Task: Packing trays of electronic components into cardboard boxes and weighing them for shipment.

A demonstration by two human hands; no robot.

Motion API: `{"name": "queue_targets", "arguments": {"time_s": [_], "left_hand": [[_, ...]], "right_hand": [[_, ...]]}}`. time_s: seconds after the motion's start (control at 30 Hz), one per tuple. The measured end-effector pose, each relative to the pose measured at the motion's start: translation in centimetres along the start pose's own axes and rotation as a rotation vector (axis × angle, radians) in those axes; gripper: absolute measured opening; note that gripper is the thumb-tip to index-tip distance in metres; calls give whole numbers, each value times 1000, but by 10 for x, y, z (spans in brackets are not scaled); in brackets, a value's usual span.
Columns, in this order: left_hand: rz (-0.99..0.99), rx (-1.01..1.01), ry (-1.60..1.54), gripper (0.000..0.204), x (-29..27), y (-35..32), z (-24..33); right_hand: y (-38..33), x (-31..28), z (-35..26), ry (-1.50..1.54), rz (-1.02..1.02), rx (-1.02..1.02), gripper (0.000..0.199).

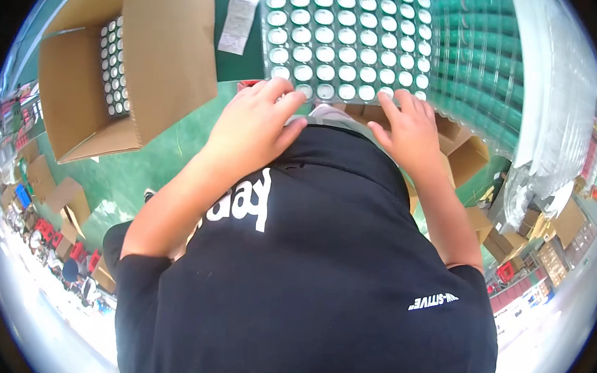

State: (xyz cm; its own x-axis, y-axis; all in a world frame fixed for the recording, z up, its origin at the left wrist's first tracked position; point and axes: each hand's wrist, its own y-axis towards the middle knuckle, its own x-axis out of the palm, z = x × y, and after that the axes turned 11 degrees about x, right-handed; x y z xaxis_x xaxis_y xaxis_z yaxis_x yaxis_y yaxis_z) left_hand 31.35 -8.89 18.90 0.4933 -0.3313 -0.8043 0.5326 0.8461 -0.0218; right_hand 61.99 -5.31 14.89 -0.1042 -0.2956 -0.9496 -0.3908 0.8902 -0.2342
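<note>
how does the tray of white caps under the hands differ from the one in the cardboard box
The tray under the hands lies open on the green table, wide, with many rows in view; the tray in the cardboard box sits sunk between brown walls, showing only a narrow strip. The left hand and right hand rest at the near edge of the first; nothing touches the boxed one. Both hold round white caps in neat rows.

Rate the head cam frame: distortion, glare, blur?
Head view: strong fisheye bending, the cardboard box edges curve, black vignette at the corners. Lower rim washed out and soft. Mild glare on the clear plastic sheets at right. Centre sharp: left hand, right hand and the tray of white caps read clearly, no motion blur.
</note>
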Motion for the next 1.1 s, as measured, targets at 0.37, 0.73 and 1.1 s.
{"name": "queue_targets", "arguments": {"time_s": [0.37, 0.73, 1.1], "left_hand": [[22, 2, 483, 68, 122, 9, 19], [79, -113, 590, 74, 148, 18, 19], [11, -164, 542, 74, 143, 30, 21]], "right_hand": [[-12, 31, 19, -54, -37, -134, 66], [-13, 58, 9, 9, 176, 3, 68], [-7, 60, 37, -60, 119, -160, 80]]}}
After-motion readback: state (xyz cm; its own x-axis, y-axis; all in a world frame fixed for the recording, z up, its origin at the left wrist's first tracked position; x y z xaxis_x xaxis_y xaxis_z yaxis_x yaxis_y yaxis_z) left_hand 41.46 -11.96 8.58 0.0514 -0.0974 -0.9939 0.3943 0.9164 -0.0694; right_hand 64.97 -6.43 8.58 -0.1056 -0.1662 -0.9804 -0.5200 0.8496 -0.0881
